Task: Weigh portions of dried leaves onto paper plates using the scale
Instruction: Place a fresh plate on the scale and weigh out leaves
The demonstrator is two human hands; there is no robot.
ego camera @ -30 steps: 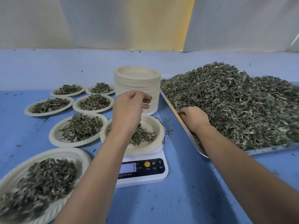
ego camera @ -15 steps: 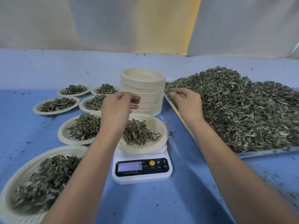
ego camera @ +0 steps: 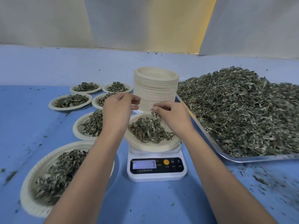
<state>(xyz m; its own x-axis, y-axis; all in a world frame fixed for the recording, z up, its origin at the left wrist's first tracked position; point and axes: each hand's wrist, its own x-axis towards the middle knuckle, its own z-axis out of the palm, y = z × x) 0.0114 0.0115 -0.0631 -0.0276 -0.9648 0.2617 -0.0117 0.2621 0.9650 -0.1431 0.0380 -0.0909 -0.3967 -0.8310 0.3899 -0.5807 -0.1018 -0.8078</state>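
A paper plate [ego camera: 155,148] of dried leaves [ego camera: 148,131] sits on the scale [ego camera: 157,173] at centre. The left hand [ego camera: 118,110] hangs over the plate's left rim and the right hand [ego camera: 169,113] over its back edge. Behind the scale stands a stack of plates [ego camera: 156,91]. To the right lies a tray [ego camera: 242,159] carrying a leaf heap [ego camera: 242,110]. Six filled plates [ego camera: 69,108] spread out to the left.

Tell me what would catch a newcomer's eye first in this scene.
A huge heap of dried leaves fills the metal tray on the right. At centre, the left hand and right hand hover over a leaf-filled paper plate on the white scale, the right pinching leaves. A tall stack of paper plates stands just behind.
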